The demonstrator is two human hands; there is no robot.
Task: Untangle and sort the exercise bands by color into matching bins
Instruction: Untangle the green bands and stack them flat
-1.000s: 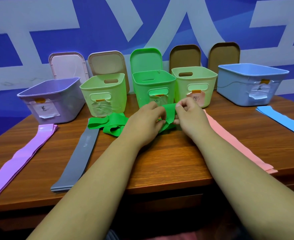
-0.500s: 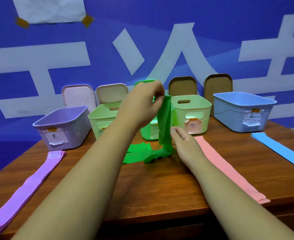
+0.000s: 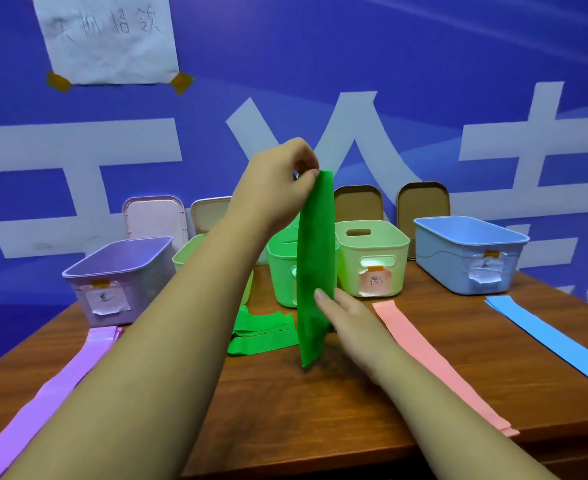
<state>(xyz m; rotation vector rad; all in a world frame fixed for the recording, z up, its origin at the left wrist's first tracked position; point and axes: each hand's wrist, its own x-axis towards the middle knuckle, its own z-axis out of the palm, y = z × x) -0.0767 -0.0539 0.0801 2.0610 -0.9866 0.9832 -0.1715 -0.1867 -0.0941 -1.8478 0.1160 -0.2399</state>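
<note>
My left hand [image 3: 278, 195] is raised and pinches the top end of a green band [image 3: 315, 254], which hangs straight down to the table. My right hand [image 3: 351, 320] lies low beside it, straight fingers touching the band's lower part; its thumb is hidden. More green band [image 3: 261, 332] lies folded on the table to the left. Behind stand a purple bin [image 3: 119, 271], a light green bin [image 3: 185, 258], a green bin [image 3: 282, 271], a light green bin with a pink label [image 3: 372, 261] and a blue bin [image 3: 469, 258].
A purple band [image 3: 60, 393] lies flat at the left, a pink band [image 3: 434, 362] right of centre, a blue band [image 3: 555, 337] at the far right. Lids [image 3: 355, 202] lean on the blue wall behind the bins. The table's front edge [image 3: 389, 455] is near.
My left hand has lifted one end of the green band high off the table, so it hangs straight. My right hand has dropped to the band's lower part. The camera has tilted up.
</note>
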